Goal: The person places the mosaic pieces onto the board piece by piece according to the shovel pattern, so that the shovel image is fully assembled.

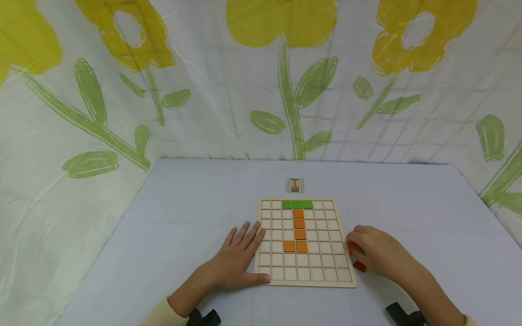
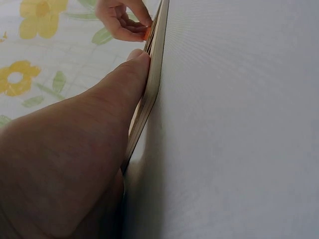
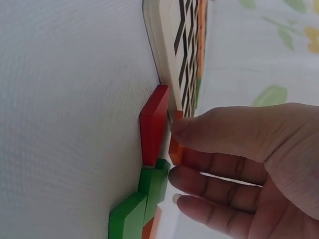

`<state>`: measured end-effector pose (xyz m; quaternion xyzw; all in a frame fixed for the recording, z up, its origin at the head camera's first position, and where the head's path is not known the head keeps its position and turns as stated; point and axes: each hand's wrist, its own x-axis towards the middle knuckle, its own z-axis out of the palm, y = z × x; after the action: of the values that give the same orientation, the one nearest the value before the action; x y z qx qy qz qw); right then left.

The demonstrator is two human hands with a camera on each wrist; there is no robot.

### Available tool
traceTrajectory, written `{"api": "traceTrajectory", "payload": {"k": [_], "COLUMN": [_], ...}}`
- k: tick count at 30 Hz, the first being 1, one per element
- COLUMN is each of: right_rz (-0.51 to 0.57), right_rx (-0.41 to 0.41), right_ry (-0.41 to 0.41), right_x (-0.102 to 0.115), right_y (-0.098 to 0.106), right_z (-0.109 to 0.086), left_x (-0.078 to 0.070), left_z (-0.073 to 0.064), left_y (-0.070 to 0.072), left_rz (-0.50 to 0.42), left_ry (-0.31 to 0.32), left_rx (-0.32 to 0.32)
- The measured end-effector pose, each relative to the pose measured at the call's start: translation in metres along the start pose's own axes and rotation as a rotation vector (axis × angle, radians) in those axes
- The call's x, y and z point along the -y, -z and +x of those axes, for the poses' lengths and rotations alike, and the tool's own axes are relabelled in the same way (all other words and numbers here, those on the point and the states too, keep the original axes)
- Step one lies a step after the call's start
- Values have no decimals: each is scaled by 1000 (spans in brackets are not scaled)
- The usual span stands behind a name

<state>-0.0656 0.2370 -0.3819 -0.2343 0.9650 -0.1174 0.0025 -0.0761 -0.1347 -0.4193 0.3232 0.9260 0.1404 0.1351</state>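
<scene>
A wooden grid board [image 1: 290, 273] lies on the white table. Three green tiles [image 1: 297, 204] sit in its top row, with a column of orange tiles [image 1: 299, 223] below and one orange tile [image 1: 289, 246] left of the column's foot. With fingers spread, my left hand [image 1: 234, 263] rests along the board's left edge, thumb on the lower corner. At the board's right side my right hand [image 1: 381, 251] pinches an orange tile [image 3: 175, 149] between thumb and fingers. Close under it lie a red tile [image 3: 153, 127] and several green tiles [image 3: 128, 216], partly hidden from the head view.
A small pattern card [image 1: 295, 185] lies beyond the board's far edge. Behind the table [image 1: 195, 194] hangs a cloth [image 1: 204, 117] printed with yellow flowers. Black straps or mounts [image 1: 403, 314] show near both wrists.
</scene>
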Motion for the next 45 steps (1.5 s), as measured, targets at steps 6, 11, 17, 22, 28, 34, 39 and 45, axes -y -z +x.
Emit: {"api": "traceTrajectory", "payload": {"k": [6,11,17,22,28,34,39,45], "right_rz": [16,45,45,43,33,32,38,43], "right_rx": [-1,-1,0,-20,-61,-34,-26,-37], "right_ry": [-1,2,12,54,128,121,122,148], "right_x": [1,3,6,9,12,18,24,29], "right_y": [1,0,-1,-3,-8,-8,-7,-9], "right_z": [1,3,5,8,12,16,19,24], "left_x": [1,1,1,1,1,1,0,0], "left_z": [0,1,1,1,1,1,0,-1], "left_y": [0,-1,-2,-2,-2,-2,-1,0], "left_rz": [3,5,4,6,-1,1,-2,-12], "left_ry": [-4,-5,-6,-1,-12,-10,-6,-19], "left_rx": [0,-2,-4,-4,-4,1,-1,-16]}}
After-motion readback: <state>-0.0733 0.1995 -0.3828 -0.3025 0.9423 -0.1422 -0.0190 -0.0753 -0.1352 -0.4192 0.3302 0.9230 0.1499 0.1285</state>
